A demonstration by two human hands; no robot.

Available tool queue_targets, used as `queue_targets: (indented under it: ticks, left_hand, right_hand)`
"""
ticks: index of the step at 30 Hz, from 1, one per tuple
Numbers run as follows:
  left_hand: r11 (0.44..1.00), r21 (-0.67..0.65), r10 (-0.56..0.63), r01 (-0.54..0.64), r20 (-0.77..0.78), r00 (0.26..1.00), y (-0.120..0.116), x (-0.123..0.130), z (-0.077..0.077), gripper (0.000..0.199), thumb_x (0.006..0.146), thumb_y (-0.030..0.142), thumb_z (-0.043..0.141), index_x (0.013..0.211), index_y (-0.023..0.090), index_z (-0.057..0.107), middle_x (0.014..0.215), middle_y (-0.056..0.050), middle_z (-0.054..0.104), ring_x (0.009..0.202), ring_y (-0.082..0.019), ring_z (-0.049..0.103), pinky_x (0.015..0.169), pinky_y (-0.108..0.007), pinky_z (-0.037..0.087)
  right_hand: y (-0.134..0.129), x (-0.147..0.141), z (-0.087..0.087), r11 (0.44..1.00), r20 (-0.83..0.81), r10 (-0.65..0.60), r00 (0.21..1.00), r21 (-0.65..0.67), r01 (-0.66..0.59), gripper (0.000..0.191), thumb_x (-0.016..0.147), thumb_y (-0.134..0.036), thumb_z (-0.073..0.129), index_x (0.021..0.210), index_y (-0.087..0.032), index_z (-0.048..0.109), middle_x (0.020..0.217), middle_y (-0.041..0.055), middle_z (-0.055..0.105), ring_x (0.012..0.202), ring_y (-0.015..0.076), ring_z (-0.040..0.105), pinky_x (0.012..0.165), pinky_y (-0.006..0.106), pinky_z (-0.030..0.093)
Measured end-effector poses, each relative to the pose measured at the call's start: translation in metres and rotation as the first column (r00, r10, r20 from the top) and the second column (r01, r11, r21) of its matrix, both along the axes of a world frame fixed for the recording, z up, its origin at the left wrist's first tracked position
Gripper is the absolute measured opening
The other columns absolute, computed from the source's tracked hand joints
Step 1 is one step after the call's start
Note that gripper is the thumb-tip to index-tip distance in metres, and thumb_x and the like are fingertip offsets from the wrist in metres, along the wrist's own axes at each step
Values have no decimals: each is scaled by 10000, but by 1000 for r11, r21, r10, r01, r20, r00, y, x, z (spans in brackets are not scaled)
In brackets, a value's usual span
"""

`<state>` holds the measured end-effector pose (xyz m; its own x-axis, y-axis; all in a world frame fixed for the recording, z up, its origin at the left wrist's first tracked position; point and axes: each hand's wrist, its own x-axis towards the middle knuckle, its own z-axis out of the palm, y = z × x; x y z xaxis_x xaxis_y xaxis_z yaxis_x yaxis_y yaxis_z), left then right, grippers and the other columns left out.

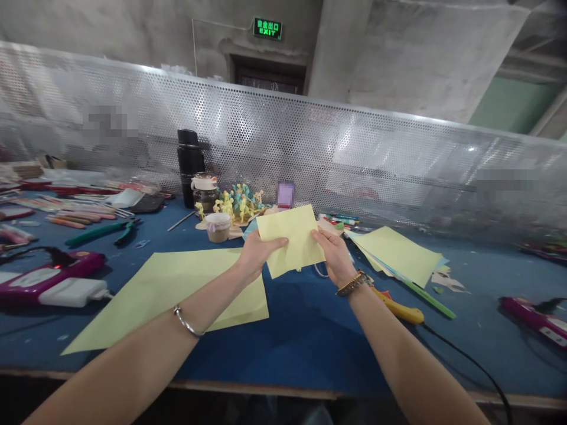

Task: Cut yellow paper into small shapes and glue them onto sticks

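You hold the small yellow sheet (pixel 296 227) up in front of you, above the blue table (pixel 301 342), with both hands on it; your left hand (pixel 254 257) grips its left side, the thumb lying flat across the near face, the other fingers mostly hidden, so you cannot tell how they sit behind it; your right hand (pixel 335 257) pinches the right edge narrowly between thumb and fingers; the sheet is tilted, its lower edge clear of the table.

Under your left forearm lies a large yellow sheet (pixel 172 274), flat on the table; beyond your right hand is a pile of paper (pixel 398 251), yellow on top, with a green stick (pixel 429 300) at its near side; a yellow-handled tool (pixel 398 307) with a black cord lies just beside your right wrist.

Behind your left hand stand a small cup (pixel 218 229), a jar (pixel 205 192) and a tall black bottle (pixel 188 159), with yellow and blue-green ornaments (pixel 241 203) near them; green-handled pliers (pixel 97 233) lie farther left, near a purple power strip (pixel 48 277).
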<state>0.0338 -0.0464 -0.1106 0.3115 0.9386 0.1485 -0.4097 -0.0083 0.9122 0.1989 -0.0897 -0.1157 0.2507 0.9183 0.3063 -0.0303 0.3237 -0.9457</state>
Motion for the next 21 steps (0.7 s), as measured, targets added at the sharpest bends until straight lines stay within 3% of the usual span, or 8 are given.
queue_targets:
  ticks: [8,13,15,17,18,19,20,21]
  left_hand:
    - [1000,-11,-17,17,13,1000,0,0,3,465,495,202,820,935,138,685,1031,-110,710,939,-296,662,802,-391,546]
    - [991,64,-103,116,-168,980,-3,-2,1,463,560,259,795,989,137,672,1094,-134,684,1005,-314,635,854,-435,518]
    - [989,134,-25,60,-245,969,-2,-3,-1,439,564,256,787,972,133,681,1090,-133,686,1013,-317,631,873,-435,508]
    - [981,194,76,-19,-293,953,2,-3,-2,400,578,257,771,951,140,689,1066,-123,696,997,-316,640,863,-431,514]
    - [974,218,123,-55,-316,941,5,-4,-3,374,588,264,761,937,144,694,1046,-119,703,983,-316,646,849,-431,520]
    - [967,240,169,-89,-337,926,7,-5,-3,350,598,273,752,920,146,699,1022,-116,711,968,-318,652,833,-431,527]
    - [958,262,208,-117,-352,912,10,-6,-4,334,605,282,747,907,149,704,1001,-114,717,957,-319,656,819,-430,532]
    - [949,282,240,-140,-359,902,12,-6,-4,326,608,291,745,900,150,707,983,-111,721,945,-319,660,806,-427,537]
  right_hand:
    - [-1,-3,4,1000,-148,8,989,-20,-11,288,656,-404,726,836,-181,693,858,71,726,825,246,680,673,349,563]
    - [0,-3,2,1000,-141,-17,990,-7,16,339,657,-445,718,858,-174,680,866,66,721,817,230,671,672,327,548]
    - [1,1,3,999,-63,-32,998,-19,30,387,719,-499,642,923,-170,663,885,76,715,801,221,668,651,319,540]
    - [2,10,4,990,197,-113,974,-63,127,438,838,-533,456,1013,-171,628,924,86,702,784,207,664,636,315,528]
    - [3,17,4,973,401,-163,902,-85,214,460,890,-516,345,1051,-175,608,946,89,694,784,199,662,644,315,520]
    - [3,24,3,941,648,-185,739,-101,324,443,915,-466,297,1049,-177,605,959,91,687,802,193,658,671,311,511]
    - [4,31,2,907,855,-147,498,-85,413,387,915,-420,314,1028,-196,609,991,79,679,864,190,649,734,308,496]
    - [4,37,-1,890,901,-119,417,-89,447,302,876,-385,419,974,-188,626,1009,93,673,930,221,632,797,332,472]
